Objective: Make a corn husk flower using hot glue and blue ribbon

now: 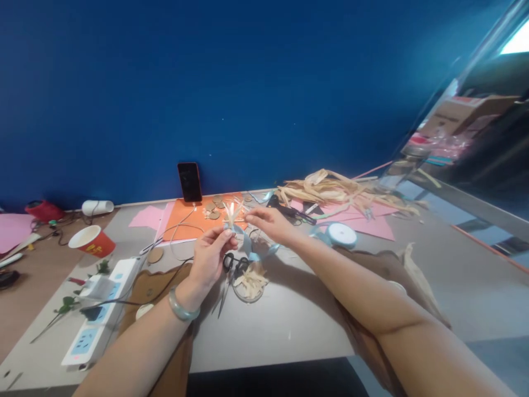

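Note:
My left hand (212, 251) is closed in a pinch at the base of a small corn-husk flower (232, 212), whose pale pointed petals stand up above the fingertips. Light blue ribbon (248, 242) hangs from the flower's base and loops toward the right. Beside the petals, my right hand (270, 223) has its thumb and fingers pressed together; what they hold, if anything, is too small to make out. Below the hands lie black-handled scissors (225, 281) and a round dish (248, 300) heaped with cut husk pieces (251, 281).
A ribbon spool (342, 234) lies to the right, in front of a pile of dried husks (326, 190). A phone (190, 182) leans on the blue wall behind orange paper (185, 220). At left are a power strip (101, 314), cables and a paper cup (93, 241).

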A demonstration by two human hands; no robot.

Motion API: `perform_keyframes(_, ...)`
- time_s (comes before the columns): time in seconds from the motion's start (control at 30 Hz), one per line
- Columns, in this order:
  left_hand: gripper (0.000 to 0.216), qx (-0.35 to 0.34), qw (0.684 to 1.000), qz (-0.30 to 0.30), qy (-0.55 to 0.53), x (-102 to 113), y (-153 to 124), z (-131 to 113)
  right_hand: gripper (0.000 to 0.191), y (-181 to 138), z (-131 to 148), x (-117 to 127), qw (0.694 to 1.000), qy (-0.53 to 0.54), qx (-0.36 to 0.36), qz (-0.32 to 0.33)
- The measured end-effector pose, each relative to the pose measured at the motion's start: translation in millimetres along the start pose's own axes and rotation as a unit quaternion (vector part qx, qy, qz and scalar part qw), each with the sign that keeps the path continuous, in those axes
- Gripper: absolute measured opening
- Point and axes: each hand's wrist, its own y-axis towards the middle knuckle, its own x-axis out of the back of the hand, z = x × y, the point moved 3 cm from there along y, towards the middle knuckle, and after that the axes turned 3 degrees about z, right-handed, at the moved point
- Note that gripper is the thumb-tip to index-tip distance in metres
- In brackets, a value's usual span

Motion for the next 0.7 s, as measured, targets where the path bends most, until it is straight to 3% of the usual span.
perform_keyframes(0.07,0.017,0.002,1.000,0.007,0.008,-0.9,-0.8,-0.1,0.028,-8.9,11.4,-9.6,0.996,0.091,0.000,0.017)
perform_keyframes(0.27,0.015,0.014,0.998,0.038,0.042,-5.2,-4.6,0.5,0.025,-22.3,12.9,-23.6,0.979,0.203,-0.021,-0.001)
perform_keyframes(0.5,0.015,0.018,0.997,0.033,0.071,-7.1,-8.4,1.9,0.013,-19.7,12.9,-29.1,0.959,0.280,-0.032,-0.024)
perform_keyframes(0.7,0.024,0.015,0.996,-0.007,0.091,-7.5,-9.1,-2.4,0.010,-21.4,16.7,-27.6,0.951,0.302,-0.058,-0.033)
